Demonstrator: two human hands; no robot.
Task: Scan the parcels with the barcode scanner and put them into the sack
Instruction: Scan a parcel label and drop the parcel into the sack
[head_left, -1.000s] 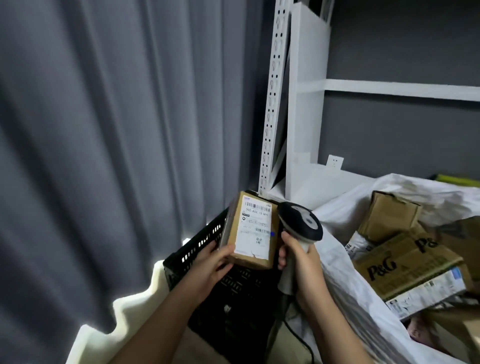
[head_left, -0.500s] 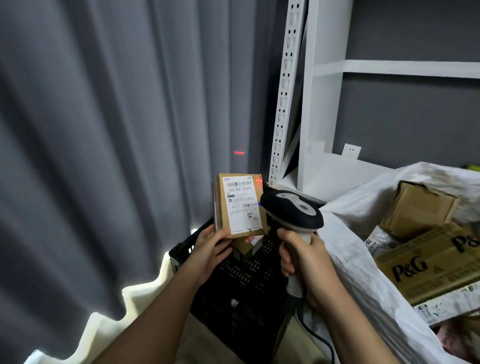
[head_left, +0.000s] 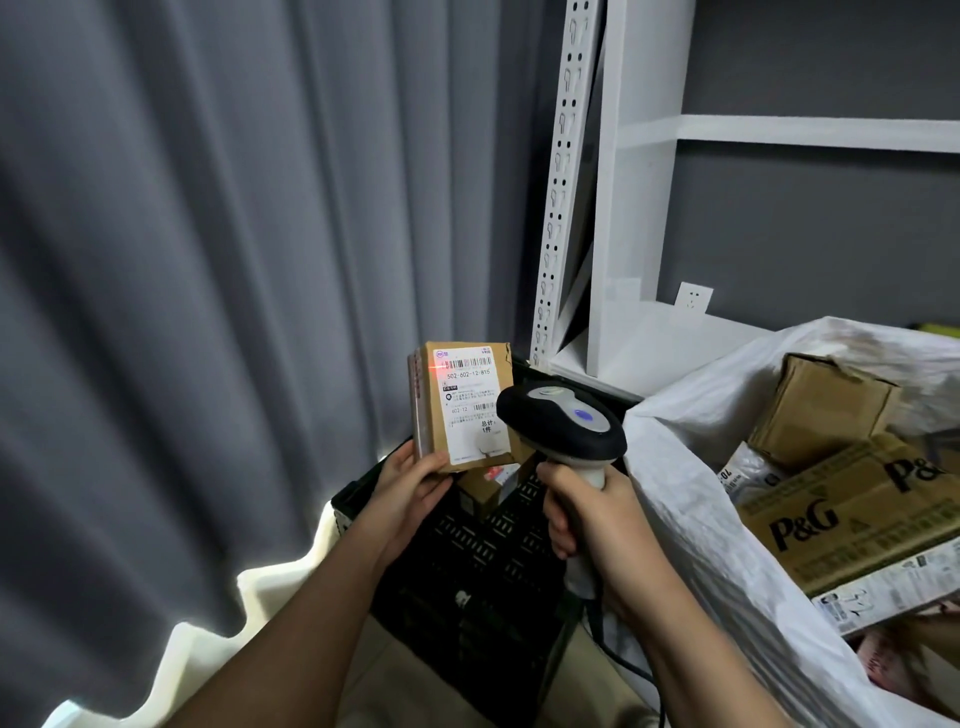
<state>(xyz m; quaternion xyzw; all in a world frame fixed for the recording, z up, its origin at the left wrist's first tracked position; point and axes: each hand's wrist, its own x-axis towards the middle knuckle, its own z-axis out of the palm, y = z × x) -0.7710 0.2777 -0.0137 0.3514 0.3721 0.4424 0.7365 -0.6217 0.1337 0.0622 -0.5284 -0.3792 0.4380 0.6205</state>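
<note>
A: Over the black crate, left hand grips the small parcel by its bottom corner, label facing the scanner. Right hand is clenched around the barcode scanner handle.

B: Risks?

A: Biggest: red beam spot sits at the label's left edge, beside the top barcode, not across it. Likely a misread. Also a thin corner grip; the parcel could slip into the crate.

B: Surroundings?

A: Curtain on the left, white shelving behind. White sack just right, open, already holding a P&G box and other cartons. The scanner's cord runs down beside the sack's edge; it could snag on the drop.
</note>
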